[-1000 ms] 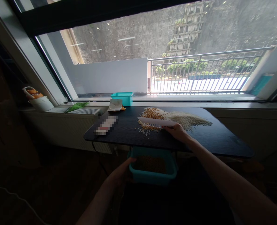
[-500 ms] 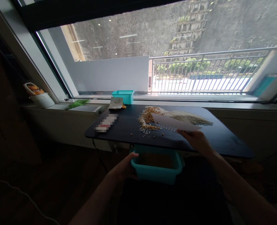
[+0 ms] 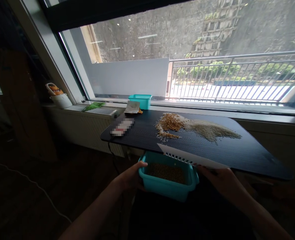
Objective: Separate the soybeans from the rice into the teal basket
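My left hand [image 3: 132,176] grips the left rim of a turquoise plastic bin [image 3: 163,187], thumb over the edge. The bin sits low at the table's front edge, with a layer of small brown beans or grains [image 3: 166,172] inside. In my right hand [image 3: 218,178] is a thin white sheet [image 3: 199,159] with a row of slots along one edge. It is tilted over the table's front edge, its slotted side above the bin. On the dark table [image 3: 257,156] lie a heap of yellow-brown beans [image 3: 172,122] and a spread of white rice-like grains [image 3: 209,130].
A second turquoise bin [image 3: 144,102] stands by the window behind a paper packet [image 3: 132,107]. A blurred flat item [image 3: 122,127] with a cable lies at the table's left. Beyond are a radiator [image 3: 87,123] and a white pot [image 3: 61,100].
My right hand has drawn the slotted sheet from the heap back toward me, over the front edge by the bin. My left hand still holds the bin. The view has turned slightly left.
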The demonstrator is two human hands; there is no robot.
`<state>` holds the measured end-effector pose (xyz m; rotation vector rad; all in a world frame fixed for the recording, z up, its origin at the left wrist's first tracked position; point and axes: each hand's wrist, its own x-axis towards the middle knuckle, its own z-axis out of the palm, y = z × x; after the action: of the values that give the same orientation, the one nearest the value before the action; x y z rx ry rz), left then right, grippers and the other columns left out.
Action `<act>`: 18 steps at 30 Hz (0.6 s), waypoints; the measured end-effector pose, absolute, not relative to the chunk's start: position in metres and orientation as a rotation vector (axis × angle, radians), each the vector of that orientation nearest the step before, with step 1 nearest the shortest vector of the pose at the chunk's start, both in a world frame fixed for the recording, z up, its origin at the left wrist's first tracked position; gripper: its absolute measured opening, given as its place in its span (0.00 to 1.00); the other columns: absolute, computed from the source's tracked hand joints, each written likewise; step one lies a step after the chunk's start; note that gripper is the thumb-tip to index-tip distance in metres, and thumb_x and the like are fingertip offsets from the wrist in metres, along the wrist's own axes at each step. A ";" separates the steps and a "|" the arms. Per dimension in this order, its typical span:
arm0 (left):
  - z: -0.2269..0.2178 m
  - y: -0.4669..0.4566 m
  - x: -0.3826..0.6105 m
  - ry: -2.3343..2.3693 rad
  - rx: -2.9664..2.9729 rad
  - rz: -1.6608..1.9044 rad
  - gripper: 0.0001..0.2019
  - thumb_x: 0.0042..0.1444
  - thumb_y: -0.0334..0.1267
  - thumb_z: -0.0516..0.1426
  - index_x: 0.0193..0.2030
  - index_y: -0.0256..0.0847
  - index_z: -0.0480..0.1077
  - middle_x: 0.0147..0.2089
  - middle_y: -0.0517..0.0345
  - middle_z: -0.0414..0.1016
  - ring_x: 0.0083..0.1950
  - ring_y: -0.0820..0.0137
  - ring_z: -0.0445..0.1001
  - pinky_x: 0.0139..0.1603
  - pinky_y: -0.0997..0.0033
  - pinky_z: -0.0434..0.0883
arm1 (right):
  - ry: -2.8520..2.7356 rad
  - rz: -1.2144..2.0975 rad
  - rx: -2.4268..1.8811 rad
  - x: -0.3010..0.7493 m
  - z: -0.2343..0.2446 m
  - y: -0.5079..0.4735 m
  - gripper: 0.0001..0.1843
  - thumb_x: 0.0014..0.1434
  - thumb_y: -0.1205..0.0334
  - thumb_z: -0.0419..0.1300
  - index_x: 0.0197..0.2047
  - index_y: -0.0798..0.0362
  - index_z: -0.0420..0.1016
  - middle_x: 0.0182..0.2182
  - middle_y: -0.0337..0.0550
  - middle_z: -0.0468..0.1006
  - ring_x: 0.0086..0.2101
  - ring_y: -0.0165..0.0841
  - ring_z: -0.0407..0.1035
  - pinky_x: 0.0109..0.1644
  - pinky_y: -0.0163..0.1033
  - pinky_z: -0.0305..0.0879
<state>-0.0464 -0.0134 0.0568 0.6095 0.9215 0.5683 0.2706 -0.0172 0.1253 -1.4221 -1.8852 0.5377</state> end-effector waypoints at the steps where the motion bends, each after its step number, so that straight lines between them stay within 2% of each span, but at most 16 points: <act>1: 0.058 -0.016 -0.051 0.935 0.602 0.573 0.34 0.43 0.56 0.59 0.54 0.38 0.64 0.45 0.47 0.76 0.44 0.54 0.75 0.41 0.53 0.72 | -1.888 0.562 -1.389 0.267 0.125 -0.017 0.14 0.52 0.49 0.58 0.32 0.47 0.81 0.29 0.38 0.82 0.32 0.41 0.75 0.37 0.39 0.71; 4: 0.060 -0.022 -0.068 0.983 0.576 0.596 0.36 0.42 0.57 0.59 0.55 0.36 0.62 0.42 0.47 0.76 0.44 0.53 0.75 0.43 0.52 0.72 | -1.852 0.598 -1.339 0.255 0.124 -0.008 0.16 0.52 0.48 0.58 0.33 0.48 0.81 0.30 0.40 0.82 0.35 0.44 0.75 0.41 0.42 0.71; 7: 0.059 -0.026 -0.085 1.004 0.565 0.630 0.37 0.43 0.57 0.59 0.57 0.37 0.60 0.41 0.48 0.76 0.44 0.54 0.75 0.45 0.51 0.71 | -1.814 0.611 -1.355 0.242 0.122 0.005 0.18 0.51 0.47 0.58 0.30 0.52 0.82 0.28 0.41 0.82 0.34 0.47 0.75 0.39 0.45 0.72; 10: 0.059 -0.027 -0.099 1.025 0.578 0.669 0.36 0.46 0.57 0.57 0.58 0.36 0.60 0.41 0.47 0.76 0.44 0.55 0.75 0.44 0.52 0.71 | -1.785 0.633 -1.380 0.233 0.122 0.013 0.19 0.49 0.46 0.59 0.27 0.53 0.82 0.26 0.42 0.82 0.34 0.47 0.76 0.37 0.43 0.72; 15: 0.062 -0.026 -0.107 1.051 0.608 0.689 0.38 0.48 0.57 0.56 0.61 0.35 0.57 0.43 0.45 0.75 0.43 0.56 0.75 0.45 0.54 0.71 | -1.629 0.564 -1.439 0.240 0.132 0.021 0.18 0.46 0.46 0.62 0.29 0.53 0.83 0.29 0.43 0.83 0.38 0.48 0.76 0.41 0.44 0.71; 18: 0.062 -0.024 -0.099 1.045 0.608 0.689 0.38 0.48 0.56 0.56 0.61 0.35 0.56 0.43 0.45 0.75 0.42 0.57 0.75 0.44 0.53 0.71 | -1.561 0.537 -1.525 0.250 0.139 0.028 0.18 0.45 0.46 0.63 0.27 0.53 0.82 0.27 0.43 0.82 0.37 0.49 0.76 0.39 0.44 0.71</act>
<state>-0.0989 -0.0242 0.0620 0.6082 1.0451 0.6895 0.2496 0.0282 0.1395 -1.5251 -1.5606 0.5373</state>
